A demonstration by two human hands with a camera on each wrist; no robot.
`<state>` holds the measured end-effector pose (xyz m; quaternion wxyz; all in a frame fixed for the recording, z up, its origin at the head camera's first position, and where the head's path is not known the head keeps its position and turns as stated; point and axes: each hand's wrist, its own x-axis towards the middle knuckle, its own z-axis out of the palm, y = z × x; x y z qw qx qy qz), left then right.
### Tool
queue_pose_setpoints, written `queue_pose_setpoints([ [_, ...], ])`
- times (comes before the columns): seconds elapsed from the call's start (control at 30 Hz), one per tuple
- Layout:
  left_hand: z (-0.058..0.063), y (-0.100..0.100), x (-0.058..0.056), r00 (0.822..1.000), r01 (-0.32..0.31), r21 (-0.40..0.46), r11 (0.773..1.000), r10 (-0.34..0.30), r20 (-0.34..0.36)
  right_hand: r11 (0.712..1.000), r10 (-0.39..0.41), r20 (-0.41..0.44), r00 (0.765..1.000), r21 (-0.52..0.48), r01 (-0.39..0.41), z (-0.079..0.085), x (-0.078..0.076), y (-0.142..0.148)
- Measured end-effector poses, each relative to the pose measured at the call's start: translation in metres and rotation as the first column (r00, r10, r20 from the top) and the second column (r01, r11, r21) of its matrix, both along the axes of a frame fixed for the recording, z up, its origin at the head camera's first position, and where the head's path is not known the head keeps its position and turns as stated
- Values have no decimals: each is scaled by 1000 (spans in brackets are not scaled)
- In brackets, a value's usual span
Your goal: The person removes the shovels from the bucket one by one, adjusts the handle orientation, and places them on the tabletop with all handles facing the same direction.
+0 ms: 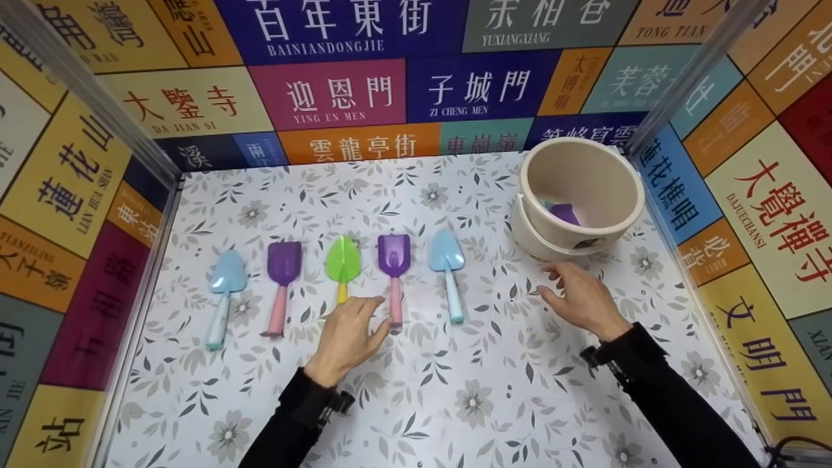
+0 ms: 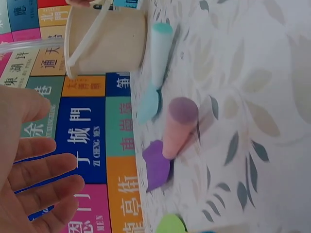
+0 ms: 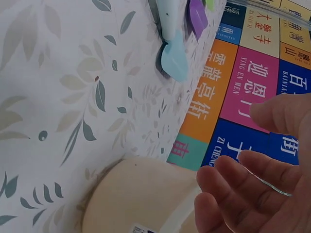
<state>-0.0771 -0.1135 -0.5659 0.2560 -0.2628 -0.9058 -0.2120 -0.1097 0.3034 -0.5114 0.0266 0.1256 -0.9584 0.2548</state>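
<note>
Several toy shovels lie in a row on the table. From left to right, they are a light blue shovel [image 1: 227,273], a purple shovel with a pink handle [image 1: 284,263], a green shovel with a yellow handle [image 1: 342,258], another purple shovel [image 1: 394,255] and another light blue shovel [image 1: 446,252]. My left hand [image 1: 348,338] is over the green one's handle, hiding its lower end; its fingers are relaxed and hold nothing. Beside the front of a cream bucket [image 1: 582,224] is my right hand [image 1: 582,298], loosely bent and holding nothing. Inside the bucket a purple piece [image 1: 564,212] shows.
Printed panels [image 1: 338,91] with street-name signs wall the table [image 1: 416,403] at the back and both sides. Clear plastic posts [image 1: 705,62] stand at the back corners. A dark cable [image 1: 793,442] shows at the lower right.
</note>
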Motion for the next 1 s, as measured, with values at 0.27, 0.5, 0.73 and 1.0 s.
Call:
queue_pose_setpoints([
  [0.27, 16, 24, -9, 997, 63, -30, 998, -61, 46, 997, -8, -29, 1000, -76, 6, 59, -23, 21],
  [0.5, 23, 40, -13, 995, 89, -73, 993, -84, 61, 992, -110, 248, 962, -34, 122, 111, -75, 37],
  [0.73, 22, 53, -10, 994, 107, -133, 985, -101, 50, 990, -144, 448, 882, 70, 126, 114, -134, 34],
  [1.0, 18, 61, -6, 987, 147, -182, 972, -131, 98, 962, -171, 595, 785, 272, 3, 84, -167, 21],
])
